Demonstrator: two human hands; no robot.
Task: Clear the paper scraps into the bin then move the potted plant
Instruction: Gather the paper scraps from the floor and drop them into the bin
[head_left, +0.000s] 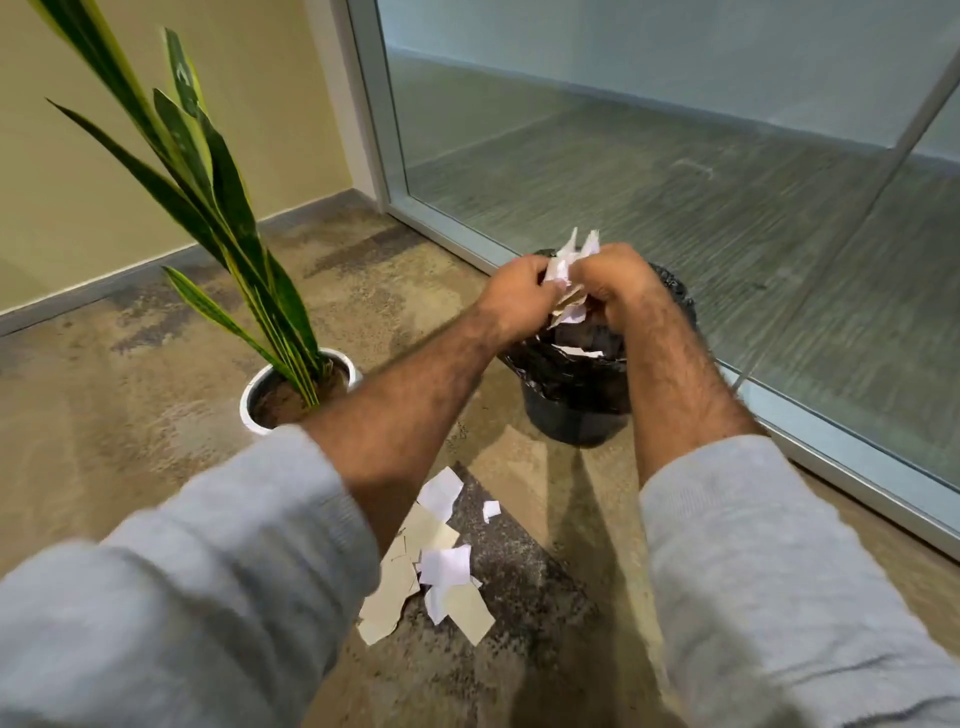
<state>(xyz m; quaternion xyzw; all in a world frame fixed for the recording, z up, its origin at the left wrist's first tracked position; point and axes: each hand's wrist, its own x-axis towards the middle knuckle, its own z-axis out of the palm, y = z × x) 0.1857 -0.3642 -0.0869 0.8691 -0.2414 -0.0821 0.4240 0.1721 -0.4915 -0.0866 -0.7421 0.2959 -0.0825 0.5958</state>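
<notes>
Together, left hand (519, 297), right hand (615, 283) — both clutching paper scraps (567, 258), over bin (571, 421)

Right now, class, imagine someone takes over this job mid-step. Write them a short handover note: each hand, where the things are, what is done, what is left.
Left hand and right hand: both grip one bunch of paper scraps above the bin.
Bin: black-lined, on the carpet beside the glass partition; one scrap shows inside.
Floor scraps: a pile on the carpet, nearer the person than the bin.
Potted plant: upright, left of the bin, untouched.
Done: some scraps binned. Left: drop this bunch, gather the floor pile, then move the plant.
</notes>
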